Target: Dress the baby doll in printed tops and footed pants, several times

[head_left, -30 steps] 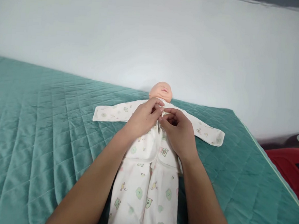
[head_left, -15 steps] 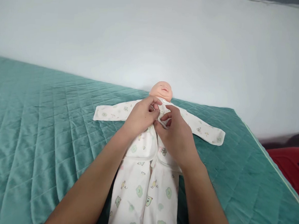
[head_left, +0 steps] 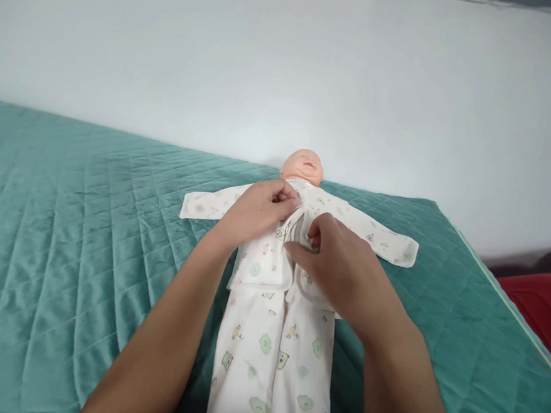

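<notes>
Fingers [head_left: 326, 224] — crooked on printed cloth jacket [head_left: 266, 262]

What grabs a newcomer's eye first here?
The doll, lying mid-picture in a patterned white shirt and pants, sleeves spread wide. Next, the two bare hands meeting at the shirt's front: the left hand pinches its edge, the right hand is curled at the opening just below. Then the green quilt underneath, with something red past its edge at far right.
</notes>
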### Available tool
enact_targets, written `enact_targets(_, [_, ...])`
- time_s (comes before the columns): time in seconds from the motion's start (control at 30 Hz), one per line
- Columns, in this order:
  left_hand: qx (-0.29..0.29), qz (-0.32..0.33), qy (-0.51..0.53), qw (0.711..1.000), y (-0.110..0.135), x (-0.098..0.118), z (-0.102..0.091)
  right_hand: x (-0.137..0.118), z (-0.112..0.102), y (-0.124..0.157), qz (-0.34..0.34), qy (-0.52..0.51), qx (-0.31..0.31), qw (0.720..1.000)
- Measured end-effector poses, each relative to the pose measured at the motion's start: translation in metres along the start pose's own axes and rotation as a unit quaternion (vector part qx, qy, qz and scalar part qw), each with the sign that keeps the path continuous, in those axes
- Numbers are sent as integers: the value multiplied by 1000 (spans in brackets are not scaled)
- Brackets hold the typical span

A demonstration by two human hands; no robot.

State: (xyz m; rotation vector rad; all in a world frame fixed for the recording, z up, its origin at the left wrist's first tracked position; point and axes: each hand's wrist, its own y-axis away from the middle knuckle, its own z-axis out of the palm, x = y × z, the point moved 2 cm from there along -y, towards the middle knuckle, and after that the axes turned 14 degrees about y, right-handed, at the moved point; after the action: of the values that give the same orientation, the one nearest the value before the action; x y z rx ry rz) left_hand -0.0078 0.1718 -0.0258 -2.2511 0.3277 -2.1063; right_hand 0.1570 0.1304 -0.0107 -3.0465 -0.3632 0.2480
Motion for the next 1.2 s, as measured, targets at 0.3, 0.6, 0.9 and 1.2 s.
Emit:
enact_targets(0.3, [50,42,12,998,35,-24,7,-9,15,0,-6,46,9,999])
enact_targets(0.6, [-1,69,-2,998,39,-25,4,-9,17,2,-37,60,23,997])
enact_targets(0.9, [-49,39,-3,998,35,-24,-3,1,19,-8,-29,-52,53,997])
enact_targets(1.2, [-25,53,47,997,44,-15,17,19,28,-15,31,-523,7,852])
